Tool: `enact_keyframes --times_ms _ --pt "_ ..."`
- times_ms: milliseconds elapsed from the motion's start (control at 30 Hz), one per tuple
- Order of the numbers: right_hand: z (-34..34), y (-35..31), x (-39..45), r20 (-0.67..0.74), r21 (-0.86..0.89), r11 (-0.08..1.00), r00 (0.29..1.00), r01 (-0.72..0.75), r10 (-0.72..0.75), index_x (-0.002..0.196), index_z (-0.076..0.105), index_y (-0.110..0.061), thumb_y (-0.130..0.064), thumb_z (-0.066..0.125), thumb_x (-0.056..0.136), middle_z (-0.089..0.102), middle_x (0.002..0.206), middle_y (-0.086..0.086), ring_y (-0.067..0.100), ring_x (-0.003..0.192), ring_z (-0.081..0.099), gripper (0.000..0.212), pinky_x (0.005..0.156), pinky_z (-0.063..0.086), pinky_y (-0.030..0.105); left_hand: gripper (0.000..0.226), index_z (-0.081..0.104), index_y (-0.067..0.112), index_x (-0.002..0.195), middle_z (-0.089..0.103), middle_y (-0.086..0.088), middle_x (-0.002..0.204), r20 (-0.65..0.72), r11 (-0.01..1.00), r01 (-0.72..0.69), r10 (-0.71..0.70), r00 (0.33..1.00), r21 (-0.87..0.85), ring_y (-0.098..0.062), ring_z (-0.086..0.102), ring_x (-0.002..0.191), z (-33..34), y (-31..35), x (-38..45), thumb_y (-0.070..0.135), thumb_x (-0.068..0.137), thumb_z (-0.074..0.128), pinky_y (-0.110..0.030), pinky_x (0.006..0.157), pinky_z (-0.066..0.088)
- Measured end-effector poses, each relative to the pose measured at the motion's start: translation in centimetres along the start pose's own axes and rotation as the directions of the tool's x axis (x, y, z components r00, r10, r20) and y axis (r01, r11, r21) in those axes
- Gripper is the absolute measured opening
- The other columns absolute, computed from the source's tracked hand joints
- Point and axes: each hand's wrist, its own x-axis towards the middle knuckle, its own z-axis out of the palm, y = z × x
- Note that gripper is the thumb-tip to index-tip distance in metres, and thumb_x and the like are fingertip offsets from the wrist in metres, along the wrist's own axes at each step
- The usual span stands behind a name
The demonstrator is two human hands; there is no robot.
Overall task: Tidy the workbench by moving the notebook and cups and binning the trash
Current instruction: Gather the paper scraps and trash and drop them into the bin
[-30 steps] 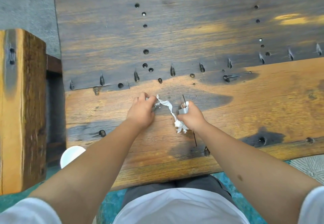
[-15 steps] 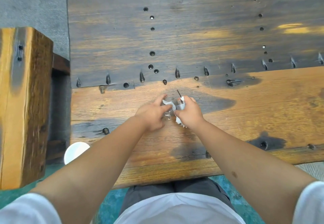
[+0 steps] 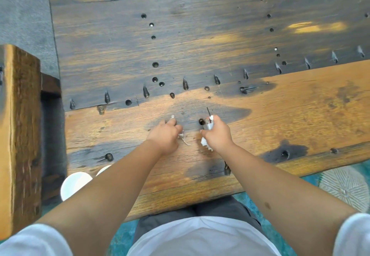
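Both my hands rest on the worn wooden workbench (image 3: 280, 119) near its front middle. My left hand (image 3: 165, 133) is closed around a small silvery scrap of trash (image 3: 182, 137), with a thin white strip trailing below the fingers. My right hand (image 3: 217, 133) grips a bundle of trash (image 3: 208, 124): a grey wrapper, a thin black stick pointing up and away, and crumpled white paper (image 3: 204, 142) that sticks out under the palm. The two hands are a short gap apart. A white cup (image 3: 75, 183) shows below the bench's left front corner.
The benchtop has many drilled holes, one (image 3: 201, 122) right between my hands. A thick wooden beam (image 3: 19, 135) stands at the left. A patterned round object (image 3: 346, 185) lies on the teal floor at the right. Grey floor lies beyond the bench's left edge.
My hands came together over the white strip, then pulled apart. The strip that stretched between them is now split, a piece in each hand.
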Motion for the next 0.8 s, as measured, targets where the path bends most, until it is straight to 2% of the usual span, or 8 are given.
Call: enact_keyframes --times_ms 100,300,367,467,533,600,733,800 --pt "-0.8 0.0 -0.8 0.015 0.018 1.0 1.0 0.007 -0.008 0.102 0.051 -0.028 -0.015 0.07 0.082 0.06 0.086 -0.002 0.008 0.058 0.062 0.03 0.038 0.04 0.017 0.033 0.054 0.019 0.114 0.049 -0.006 0.112 -0.066 0.983 0.035 -0.048 0.997 -0.182 -0.032 0.051 0.104 -0.1 -0.1 -1.1 0.029 0.083 0.058 -0.043 0.081 0.049" --pt "-2.6 -0.7 -2.8 0.095 -0.001 0.993 0.989 0.118 -0.118 0.1 0.051 -0.03 -0.02 0.073 0.081 0.061 0.085 -0.003 0.009 0.063 0.059 0.03 0.045 0.039 0.021 0.066 0.041 0.019 0.14 0.047 -0.004 0.129 -0.19 0.882 0.099 -0.206 0.96 -0.461 -0.025 0.049 0.118 -0.4 1.5 -5.1 0.028 0.079 0.065 -0.032 0.094 0.041" --pt "-3.1 -0.9 -3.7 0.17 0.094 0.985 0.972 0.145 -0.159 0.1 0.054 -0.025 -0.015 0.074 0.08 0.065 0.082 -0.001 0.008 0.058 0.062 0.03 0.045 0.046 0.02 0.073 0.036 0.013 0.143 0.046 -0.006 0.132 -0.223 0.803 0.109 -0.289 0.931 -0.586 -0.022 0.046 0.122 -0.4 2.8 -6.8 0.027 0.078 0.067 -0.027 0.097 0.035" --pt "-4.0 -1.2 -5.2 0.355 0.215 0.969 0.915 0.12 -0.192 0.107 0.056 -0.018 -0.014 0.077 0.079 0.067 0.078 0.005 0.017 0.057 0.066 0.035 0.05 0.055 0.035 0.062 0.047 0.014 0.133 0.05 -0.001 0.119 -0.241 0.695 0.133 -0.412 0.879 -0.706 -0.017 0.05 0.113 -0.3 5.1 -9.4 0.027 0.077 0.071 -0.02 0.091 0.037" --pt "-4.4 -1.1 -6.1 0.434 0.234 0.964 0.873 0.13 -0.223 0.107 0.057 -0.016 -0.019 0.078 0.079 0.066 0.076 0.004 0.015 0.053 0.065 0.036 0.046 0.052 0.031 0.046 0.056 0.023 0.117 0.052 0.007 0.109 -0.228 0.57 0.14 -0.526 0.819 -0.81 -0.01 0.054 0.102 0.2 6.7 -11.4 0.027 0.075 0.074 -0.011 0.079 0.037" --pt "-4.4 -1.0 -7.0 0.503 0.267 0.957 0.83 0.118 -0.243 0.105 0.058 -0.016 -0.023 0.079 0.079 0.067 0.079 0.005 0.015 0.056 0.066 0.034 0.048 0.052 0.03 0.038 0.056 0.031 0.105 0.057 0.013 0.1 -0.169 0.391 0.138 -0.654 0.737 -0.91 -0.004 0.057 0.092 0.8 8.2 -13.6 0.026 0.073 0.075 -0.009 0.071 0.038" --pt "-3.6 -0.2 -8.8 0.614 0.272 0.956 0.744 0.112 -0.262 0.101 0.06 -0.016 -0.03 0.079 0.077 0.067 0.089 0.005 0.021 0.076 0.066 0.033 0.07 0.056 0.042 0.033 0.058 0.029 0.095 0.066 0.004 0.095 -0.016 0.02 0.0 -0.799 0.601 -1.0 -0.014 0.061 0.091 2.5 11.2 -18.4 0.01 0.074 0.075 -0.025 0.079 0.049" --pt "-2.7 0.1 -10.4 0.675 0.275 0.957 0.691 0.091 -0.259 0.097 0.059 -0.015 -0.031 0.078 0.075 0.065 0.083 0.004 0.017 0.07 0.065 0.034 0.061 0.054 0.036 0.033 0.059 0.029 0.096 0.067 0.001 0.093 0.031 -0.076 -0.066 -0.858 0.513 -0.995 -0.013 0.063 0.085 3.5 12.9 -21.6 0.01 0.074 0.074 -0.023 0.077 0.051"
